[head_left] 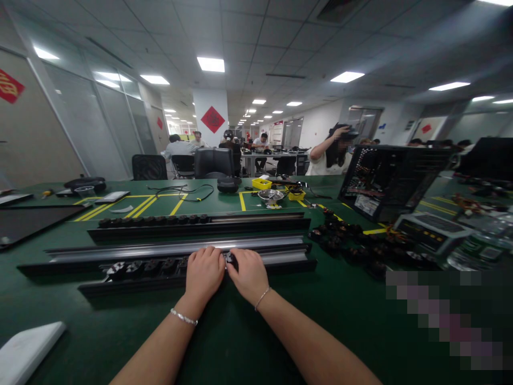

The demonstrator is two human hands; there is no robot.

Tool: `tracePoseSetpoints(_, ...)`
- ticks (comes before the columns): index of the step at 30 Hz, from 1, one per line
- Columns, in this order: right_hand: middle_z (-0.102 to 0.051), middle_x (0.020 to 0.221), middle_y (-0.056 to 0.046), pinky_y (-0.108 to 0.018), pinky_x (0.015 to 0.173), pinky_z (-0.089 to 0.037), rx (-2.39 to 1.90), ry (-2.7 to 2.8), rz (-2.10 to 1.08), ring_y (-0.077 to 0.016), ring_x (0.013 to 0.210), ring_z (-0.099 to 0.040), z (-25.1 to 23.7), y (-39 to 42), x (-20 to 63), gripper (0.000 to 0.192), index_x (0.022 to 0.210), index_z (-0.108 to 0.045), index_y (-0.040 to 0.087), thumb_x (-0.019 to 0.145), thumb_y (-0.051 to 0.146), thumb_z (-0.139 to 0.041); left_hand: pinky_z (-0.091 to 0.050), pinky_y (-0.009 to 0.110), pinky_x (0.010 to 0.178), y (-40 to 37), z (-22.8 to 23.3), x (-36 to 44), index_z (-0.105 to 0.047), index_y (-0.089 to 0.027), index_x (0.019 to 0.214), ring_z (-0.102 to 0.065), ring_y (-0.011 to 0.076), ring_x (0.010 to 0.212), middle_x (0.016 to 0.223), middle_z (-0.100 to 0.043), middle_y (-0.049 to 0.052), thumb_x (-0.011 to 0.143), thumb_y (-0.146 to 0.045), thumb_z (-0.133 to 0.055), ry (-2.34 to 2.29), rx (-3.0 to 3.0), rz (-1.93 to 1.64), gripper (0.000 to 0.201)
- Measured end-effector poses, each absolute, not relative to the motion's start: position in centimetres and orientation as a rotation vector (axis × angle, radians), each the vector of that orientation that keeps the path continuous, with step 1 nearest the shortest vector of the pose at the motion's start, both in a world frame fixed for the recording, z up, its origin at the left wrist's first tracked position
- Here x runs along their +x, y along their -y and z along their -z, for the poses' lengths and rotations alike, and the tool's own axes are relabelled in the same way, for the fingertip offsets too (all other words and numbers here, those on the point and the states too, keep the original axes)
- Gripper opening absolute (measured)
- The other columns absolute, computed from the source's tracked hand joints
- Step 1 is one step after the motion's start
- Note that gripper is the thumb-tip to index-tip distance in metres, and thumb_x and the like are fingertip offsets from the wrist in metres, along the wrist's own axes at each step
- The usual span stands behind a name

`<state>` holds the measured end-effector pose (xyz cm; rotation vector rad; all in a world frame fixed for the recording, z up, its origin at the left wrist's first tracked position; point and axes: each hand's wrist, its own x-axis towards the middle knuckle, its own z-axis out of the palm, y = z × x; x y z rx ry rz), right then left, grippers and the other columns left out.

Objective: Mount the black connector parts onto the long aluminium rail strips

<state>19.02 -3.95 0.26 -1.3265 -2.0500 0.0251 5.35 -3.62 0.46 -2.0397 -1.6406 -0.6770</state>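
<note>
Both my hands meet over the nearest long black rail [288,266]. My left hand [205,272] is closed over the row of parts in that rail, its fingers curled down, and what lies under them is hidden. Touching it from the right, my right hand [249,271] pinches a small black part [231,260] between thumb and fingers. Left of my hands, several round black parts with spoked faces, like small motors [134,267], sit side by side in the rail. Just behind runs a rail with a shiny silver channel [136,251].
Farther back lies another rail [256,223] partly filled with black parts. A pile of loose black parts [340,235] is to the right, near an open computer case [385,179]. A metal bowl [271,198] and yellow tray [262,184] stand behind. One person [326,155] sits across the table.
</note>
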Motion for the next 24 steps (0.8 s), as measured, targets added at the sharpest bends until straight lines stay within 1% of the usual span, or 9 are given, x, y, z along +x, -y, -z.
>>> tracePoseSetpoints(3, -0.066, 0.097, -0.003, -0.033, 0.088, -0.036, -1.364, 2.017, 0.005, -0.0185, 0.094, -0.056, -0.25, 3.80, 18.79, 0.021, 0.101, -0.059, 0.022, 0.084, 0.030, -0.051, -0.035, 0.038, 0.074, 3.54, -0.49, 5.48, -0.062, -0.021, 0.081, -0.056, 0.0232, 0.081, 0.081, -0.064, 0.006, 0.086, -0.024, -0.036, 1.641, -2.025, 0.642, 0.027)
tracePoseSetpoints(7, -0.066, 0.095, -0.002, -0.032, 0.086, -0.036, -1.375, 1.998, 0.008, -0.0182, 0.091, -0.056, -0.15, 3.82, 18.56, 0.018, 0.099, -0.059, 0.022, 0.083, 0.028, -0.052, -0.035, 0.037, 0.074, 3.62, -0.56, 5.58, -0.062, -0.021, 0.081, -0.055, 0.0228, 0.080, 0.082, -0.064, 0.005, 0.087, -0.024, -0.035, 1.627, -2.032, 0.645, 0.028)
tracePoseSetpoints(13, -0.065, 0.095, -0.003, -0.031, 0.085, -0.037, -1.395, 1.997, 0.022, -0.0178, 0.092, -0.055, -0.02, 3.78, 18.51, 0.019, 0.099, -0.058, 0.022, 0.082, 0.027, -0.052, -0.034, 0.037, 0.075, 3.64, -0.46, 5.57, -0.061, -0.021, 0.081, -0.055, 0.0221, 0.081, 0.082, -0.063, 0.006, 0.088, -0.025, -0.034, 1.629, -2.026, 0.638, 0.028)
tracePoseSetpoints(18, -0.065, 0.095, -0.004, -0.030, 0.085, -0.037, -1.433, 1.975, 0.019, -0.0176, 0.092, -0.055, 0.27, 3.58, 18.57, 0.020, 0.100, -0.058, 0.020, 0.081, 0.024, -0.051, -0.033, 0.037, 0.074, 3.55, -0.43, 5.53, -0.059, -0.021, 0.077, -0.055, 0.0224, 0.080, 0.080, -0.063, 0.005, 0.087, -0.025, -0.035, 1.637, -2.030, 0.623, 0.026)
tracePoseSetpoints(24, -0.064, 0.094, -0.004, -0.030, 0.085, -0.037, -1.452, 1.941, -0.004, -0.0184, 0.091, -0.054, 0.36, 3.53, 18.90, 0.021, 0.099, -0.058, 0.020, 0.079, 0.024, -0.053, -0.034, 0.037, 0.075, 3.55, -0.47, 5.50, -0.059, -0.021, 0.078, -0.055, 0.0223, 0.080, 0.080, -0.062, 0.004, 0.087, -0.027, -0.036, 1.637, -2.035, 0.628, 0.025)
